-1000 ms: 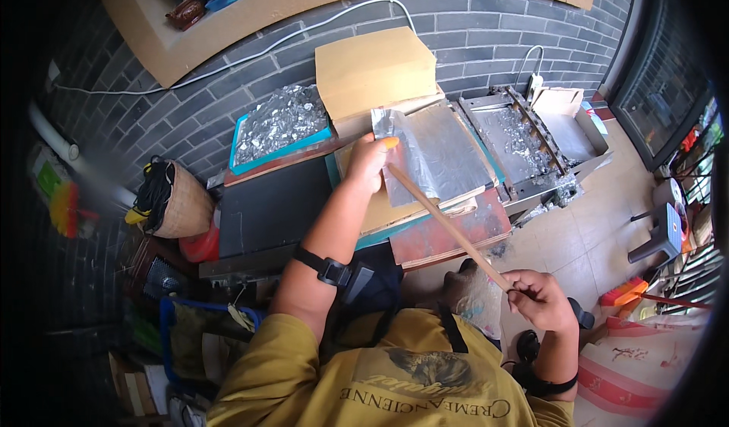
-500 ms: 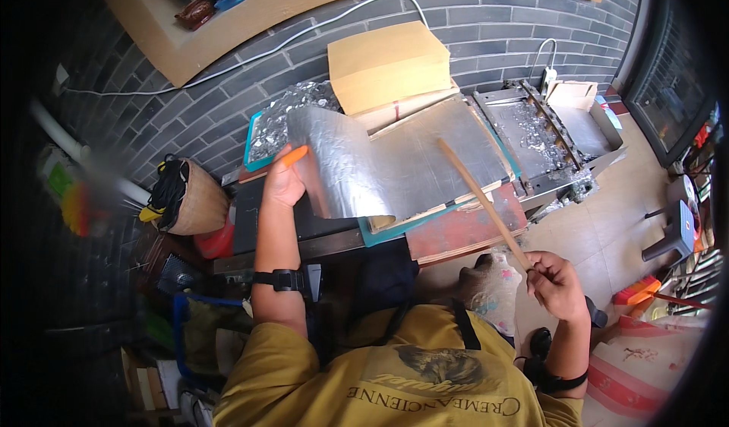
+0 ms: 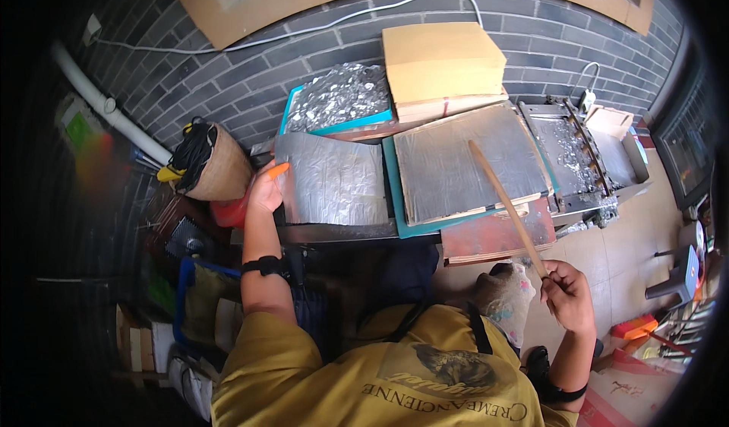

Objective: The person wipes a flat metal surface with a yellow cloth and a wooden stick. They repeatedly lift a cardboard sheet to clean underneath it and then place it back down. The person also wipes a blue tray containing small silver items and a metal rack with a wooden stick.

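Nearest to me is my mustard shirt [image 3: 304, 366], with a black strap round each of my arms. My right hand [image 3: 568, 294] is closed round the lower end of a wooden stick [image 3: 507, 203], which slants up and to the left. Its far tip is over the grey top of a stack of sheets [image 3: 433, 161]; whether it touches, I can't tell. My left hand [image 3: 266, 191], an orange cover [image 3: 279, 170] on the thumb, pinches the left edge of a silver sheet [image 3: 338, 180]. The sheet spreads over the bench [image 3: 342, 235], left of the stack, its held edge curling up.

Under the stack lies a turquoise board [image 3: 393, 188], and at its near side a worn red board [image 3: 497, 233] juts out. A woven basket [image 3: 220, 165] stands left of my left hand. Farther back, a turquoise tray [image 3: 349, 126] holds silver scraps [image 3: 338, 96], beside a block of yellow paper [image 3: 440, 58]. Behind everything rises the grey brick wall [image 3: 334, 24], a white cable [image 3: 304, 43] along it.
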Motion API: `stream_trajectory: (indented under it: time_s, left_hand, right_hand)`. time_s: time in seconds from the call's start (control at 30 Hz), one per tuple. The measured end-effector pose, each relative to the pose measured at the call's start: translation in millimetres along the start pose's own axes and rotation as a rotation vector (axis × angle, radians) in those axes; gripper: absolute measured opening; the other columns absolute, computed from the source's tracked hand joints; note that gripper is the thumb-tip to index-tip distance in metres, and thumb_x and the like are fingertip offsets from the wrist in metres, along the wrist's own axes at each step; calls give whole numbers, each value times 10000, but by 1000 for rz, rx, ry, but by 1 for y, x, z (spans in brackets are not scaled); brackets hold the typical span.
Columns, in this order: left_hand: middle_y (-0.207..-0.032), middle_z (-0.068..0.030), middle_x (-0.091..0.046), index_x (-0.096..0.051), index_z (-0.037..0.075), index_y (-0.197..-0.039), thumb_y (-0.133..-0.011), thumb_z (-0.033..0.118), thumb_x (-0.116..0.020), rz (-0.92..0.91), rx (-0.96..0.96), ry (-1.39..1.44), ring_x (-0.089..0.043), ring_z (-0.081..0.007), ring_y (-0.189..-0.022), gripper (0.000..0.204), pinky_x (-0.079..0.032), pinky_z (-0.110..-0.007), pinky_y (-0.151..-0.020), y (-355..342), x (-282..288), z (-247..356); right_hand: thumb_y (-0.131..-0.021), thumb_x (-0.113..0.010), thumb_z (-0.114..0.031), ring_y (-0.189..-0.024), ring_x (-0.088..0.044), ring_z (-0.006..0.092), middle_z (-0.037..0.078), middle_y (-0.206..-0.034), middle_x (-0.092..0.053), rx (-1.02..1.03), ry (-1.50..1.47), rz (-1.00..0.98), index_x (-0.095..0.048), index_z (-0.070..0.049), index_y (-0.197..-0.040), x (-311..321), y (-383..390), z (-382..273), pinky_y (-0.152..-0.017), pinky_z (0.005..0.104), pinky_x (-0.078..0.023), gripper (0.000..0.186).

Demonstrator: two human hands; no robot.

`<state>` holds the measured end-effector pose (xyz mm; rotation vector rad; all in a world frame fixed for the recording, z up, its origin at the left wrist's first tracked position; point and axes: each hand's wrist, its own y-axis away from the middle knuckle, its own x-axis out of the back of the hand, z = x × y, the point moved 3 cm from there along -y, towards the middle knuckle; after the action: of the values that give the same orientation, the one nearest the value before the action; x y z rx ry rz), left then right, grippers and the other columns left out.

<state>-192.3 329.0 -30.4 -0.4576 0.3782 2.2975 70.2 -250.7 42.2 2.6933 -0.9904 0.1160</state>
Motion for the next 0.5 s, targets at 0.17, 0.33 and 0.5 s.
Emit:
stream_trajectory:
  time_s: [0.17, 0.33, 0.5]
  left_hand:
    - [-917, -15, -658, -634, 77, -1013, -843, 70, -625, 152, 55, -172, -628, -141, -802, 169, -491, -275, -708, 1, 26, -2]
    - [-859, -11, -657, -644, 86, -978, -847, 82, -618, 217, 107, -322, -627, -146, -758, 134, -492, -295, -666, -1, 27, -1]
    - [-874, -40, -658, -641, 55, -1008, -833, 81, -620, 279, 148, -444, -623, -162, -744, 178, -498, -308, -668, -7, 39, -2]
  right_hand:
    - [-870, -462, 25, -513, -450, 35, 7, -686, -577, 2, 28, -9, -577, 51, -1147, -9, -4, -5, -463, 185, -336, 300]
    - [-880, -443, 41, -446, -413, 35, 13, -648, -559, 37, 61, -6, -569, 45, -1148, -17, -11, -6, -422, 186, -309, 296]
    - [-889, -423, 53, -390, -380, 44, 30, -611, -539, 16, 67, -10, -557, 42, -1147, -23, -17, -7, -384, 191, -295, 291]
